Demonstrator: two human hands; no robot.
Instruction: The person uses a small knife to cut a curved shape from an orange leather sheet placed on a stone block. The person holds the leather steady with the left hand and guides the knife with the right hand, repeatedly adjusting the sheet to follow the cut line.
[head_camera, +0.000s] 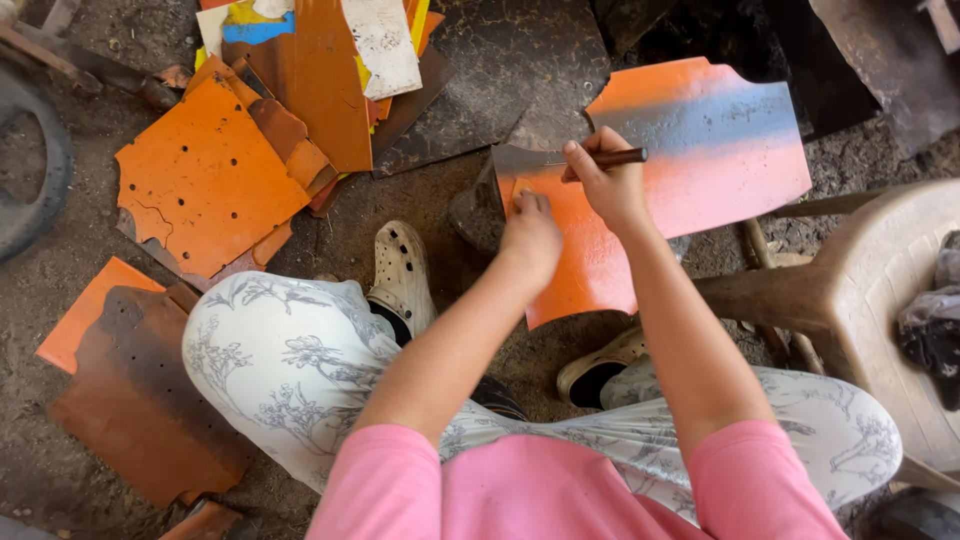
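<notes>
A large orange metal sheet (700, 160) with a grey-blue band lies in front of me, its lower edge near my knees. My right hand (610, 180) grips a thin dark rod-like tool (612, 157) held across the sheet's upper left part. My left hand (530, 235) presses down on the sheet's left edge with fingers bent. A dark grey metal piece (520, 160) lies along the sheet's left corner under the tool's tip.
A pile of orange, rusty and painted metal offcuts (260, 120) lies at upper left. More rusty sheets (140, 390) lie at lower left. A beige plastic stool (880, 300) stands at right with dark cloth on it. A tyre (30, 170) sits at far left. Dirt floor all around.
</notes>
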